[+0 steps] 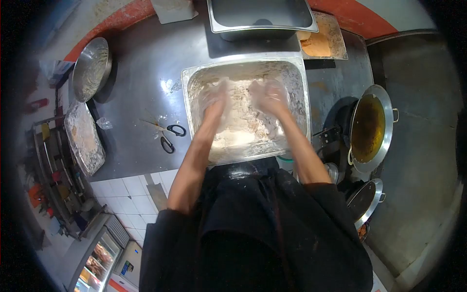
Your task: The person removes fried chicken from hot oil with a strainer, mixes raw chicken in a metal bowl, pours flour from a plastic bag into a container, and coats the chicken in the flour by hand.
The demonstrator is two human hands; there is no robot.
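A deep rectangular metal pan (307, 104) sits at the counter's front edge, holding a heap of pale flour (239, 109) with lumpier, coated bits near its front right. Both my hands are inside it and look covered by thin clear plastic gloves. At the pan's left side, my left hand (215, 96) is over or in the flour, its fingers smeared by motion. Opposite it, my right hand (268, 96) is blurred too, close to the right wall. Whether either hand grips anything cannot be made out.
Black-handled scissors (168, 136) lie left of the pan. Further left are a metal bowl (92, 68) and a floury tray (83, 138). Behind stands another deep pan (262, 14), beside a tray of orange powder (323, 41). A wok of oil (370, 127) is at right.
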